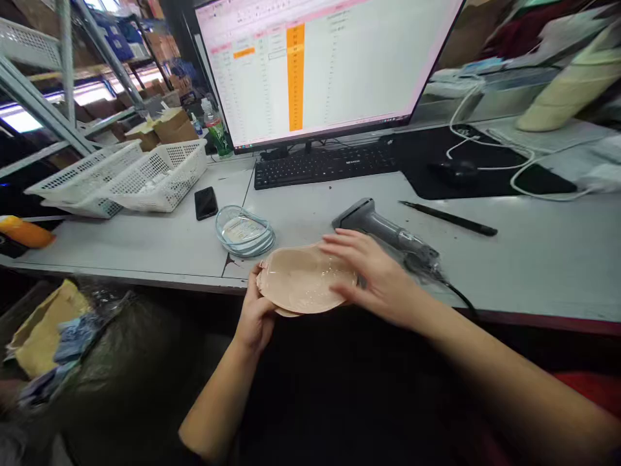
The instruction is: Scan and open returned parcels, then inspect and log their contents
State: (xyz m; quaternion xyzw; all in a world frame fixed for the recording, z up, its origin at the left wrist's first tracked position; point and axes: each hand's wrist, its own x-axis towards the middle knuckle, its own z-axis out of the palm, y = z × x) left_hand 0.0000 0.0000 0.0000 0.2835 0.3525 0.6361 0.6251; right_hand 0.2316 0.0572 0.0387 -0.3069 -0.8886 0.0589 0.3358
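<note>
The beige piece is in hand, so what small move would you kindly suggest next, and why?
Perhaps close the right hand around the right end of the beige piece: the left hand grips its left end, but the right is open.

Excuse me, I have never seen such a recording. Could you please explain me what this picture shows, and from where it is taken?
There is no machine here: a person works with two bare hands. The one picture comes from a camera worn on the person's head, looking forward and down.

The left hand grips a shiny beige curved piece by its left edge. The right hand is spread at its right end; whether it presses there is unclear.

On the desk beyond lie a blue-edged packet, a phone, a grey handheld device and a dark pen. Behind them are a keyboard and a monitor.
</note>
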